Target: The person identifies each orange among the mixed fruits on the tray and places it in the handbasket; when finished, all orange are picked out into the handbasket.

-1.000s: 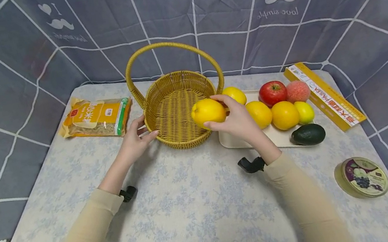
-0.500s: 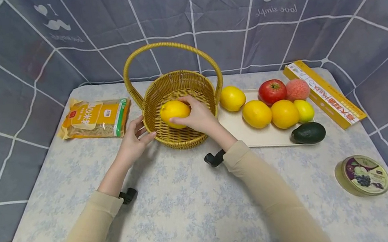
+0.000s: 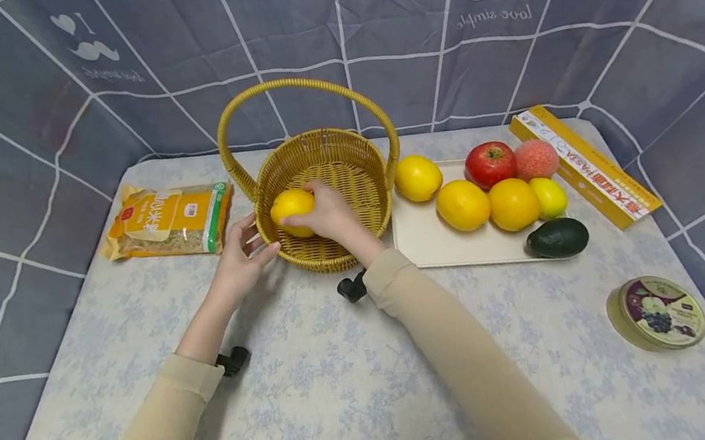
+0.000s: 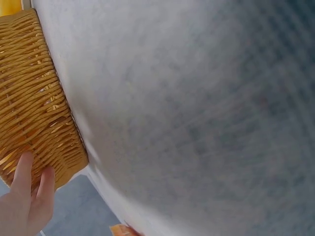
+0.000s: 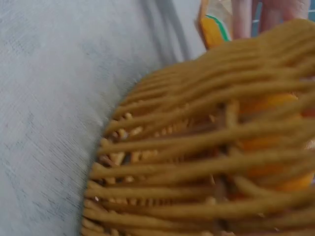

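In the head view, my right hand (image 3: pixel 329 216) holds a yellow lemon (image 3: pixel 294 211) inside the round wicker basket (image 3: pixel 325 263), at its left side. The thumb lies on the near side of the lemon, the fingers over its far side. My left hand (image 3: pixel 238 264) rests at the left of the basket, thumb tip right at the rim. In the left wrist view, two fingers (image 4: pixel 22 177) lie fairly straight against the woven outer wall (image 4: pixel 34 98). From the right wrist, the lemon shows only in part through the weave, and my right hand is hidden.
Right of the basket, a cream tray (image 3: pixel 420 244) bears several fruits, among them a red apple (image 3: pixel 490 164) and an avocado (image 3: pixel 558 238). Beyond it lies a pasta box (image 3: pixel 589 168). A round tin (image 3: pixel 656 313) stands front right, a noodle bag (image 3: pixel 166 222) at left.
My right hand has carried the lemon leftward from over the basket's right rim to the left part inside the basket. My left hand has kept its place at the basket.
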`<state>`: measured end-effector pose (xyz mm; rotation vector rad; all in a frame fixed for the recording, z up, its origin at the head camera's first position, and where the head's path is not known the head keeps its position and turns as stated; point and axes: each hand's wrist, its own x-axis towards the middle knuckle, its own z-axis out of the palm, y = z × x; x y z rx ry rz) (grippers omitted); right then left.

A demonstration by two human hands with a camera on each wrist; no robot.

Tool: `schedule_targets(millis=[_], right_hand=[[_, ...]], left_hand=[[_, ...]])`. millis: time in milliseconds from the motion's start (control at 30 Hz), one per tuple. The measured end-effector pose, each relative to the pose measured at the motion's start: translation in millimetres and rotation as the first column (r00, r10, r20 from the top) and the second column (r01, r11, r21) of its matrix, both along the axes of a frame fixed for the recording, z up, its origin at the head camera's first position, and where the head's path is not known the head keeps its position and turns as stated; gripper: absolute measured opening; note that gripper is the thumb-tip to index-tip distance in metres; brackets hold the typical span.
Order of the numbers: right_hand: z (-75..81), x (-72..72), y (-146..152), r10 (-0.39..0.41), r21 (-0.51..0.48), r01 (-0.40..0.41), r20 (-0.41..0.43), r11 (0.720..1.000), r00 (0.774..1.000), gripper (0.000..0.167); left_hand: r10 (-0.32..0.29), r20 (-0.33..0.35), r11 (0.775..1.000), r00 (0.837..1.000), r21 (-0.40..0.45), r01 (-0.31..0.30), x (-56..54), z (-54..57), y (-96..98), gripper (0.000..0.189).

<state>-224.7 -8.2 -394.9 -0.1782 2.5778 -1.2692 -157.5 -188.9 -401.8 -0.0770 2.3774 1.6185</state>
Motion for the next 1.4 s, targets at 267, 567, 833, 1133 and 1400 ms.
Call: schedule_targets(millis=[267, 567, 833, 1133, 1400], right_hand=[[-4.1, 3.8, 0.6, 0.034, 0.055, -0.034, 0.012, 0.998, 0.999, 0.085], [-2.0, 1.3, 3.6, 0.051, 0.057, -0.052, 0.021, 0.997, 0.998, 0.083], [9.1, 8.1, 15.7, 0.083, 0.075, -0.081, -0.021, 0.994, 0.996, 0.077], [20.1, 23.0, 64.8, 0.161, -0.087, -0.168, -0.081, 0.982, 0.984, 0.061], [31.1, 42.8, 118.3, 0.144, -0.324, -0.170, -0.103, 0.931, 0.984, 0.052]], left_hand=[[0.001, -0.006, 1.000, 1.000, 0.016, -0.001, 0.2, -1.2, 2.5, 0.077], [0.008, -0.007, 1.000, 1.000, 0.015, -0.007, -0.3, -0.9, 1.7, 0.078], [0.008, 0.004, 1.000, 1.000, 0.016, -0.008, -0.5, -1.9, 1.5, 0.078], [0.010, 0.011, 1.000, 1.000, 0.022, -0.010, -0.3, -7.3, 4.2, 0.078], [0.012, -0.002, 1.000, 1.000, 0.009, -0.012, 1.2, -2.9, 0.0, 0.077]])
